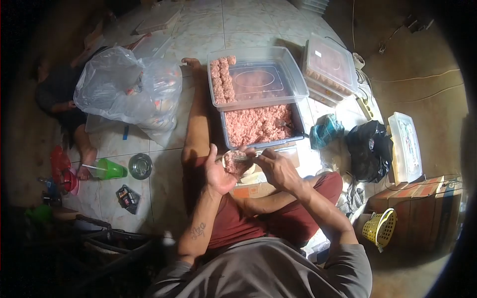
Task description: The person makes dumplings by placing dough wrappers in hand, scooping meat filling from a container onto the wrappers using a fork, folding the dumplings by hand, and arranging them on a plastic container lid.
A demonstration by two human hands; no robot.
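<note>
My left hand [221, 174], palm up, holds a small pale wrapper [227, 160] with pink minced filling on it. My right hand [279, 171] pinches the handle of a metal utensil [242, 157], whose end rests on the filling. Just beyond my hands is a tray of pink mince [256, 125] with a dark-handled utensil [290, 126] in it. A clear plastic container [297, 82] overlaps the tray's far side; rows of pink filled pieces [222, 82] lie along its left. Below my hands, a cardboard box [251, 190] is partly hidden.
Stacked lidded containers [330, 67], a black bag [370, 151], a teal bag [326, 131] and a yellow basket [379, 228] are on the right. At left are a large plastic bag [112, 87], a green cup [112, 169], a metal bowl [140, 166] and another person [59, 94].
</note>
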